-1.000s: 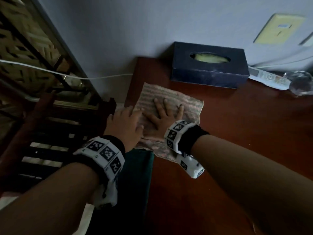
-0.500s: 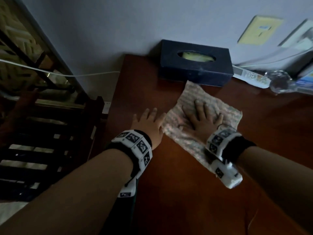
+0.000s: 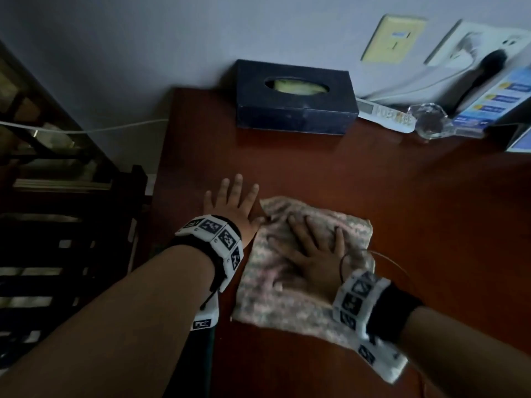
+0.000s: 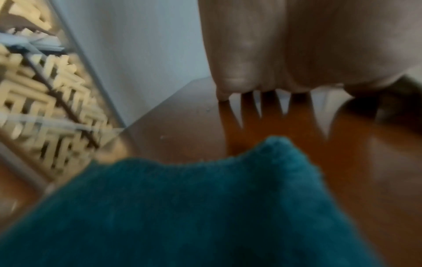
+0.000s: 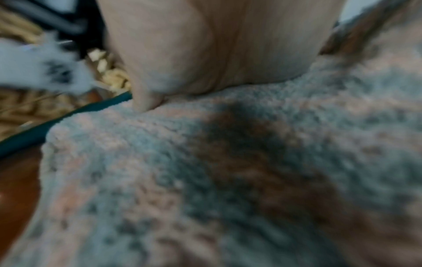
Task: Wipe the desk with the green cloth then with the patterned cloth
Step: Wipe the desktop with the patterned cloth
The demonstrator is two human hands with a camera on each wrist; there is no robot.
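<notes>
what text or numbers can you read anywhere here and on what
No text can be read for certain.
White remote: a row of marks, too blurred to read.
Blue leaflet: printed lines, too small to read.
Wristbands: black-and-white square marker codes, no words.
Yellow wall plate: a small blue label, unreadable.
Tissue box: no print visible.

Light: we see a dim, murky head view.
Blur: both wrist views smear softly.
Edges: the wide lens bends them.

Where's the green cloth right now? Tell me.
The green cloth lies at the desk's near left edge, under the left wrist, left of the patterned cloth.
</notes>
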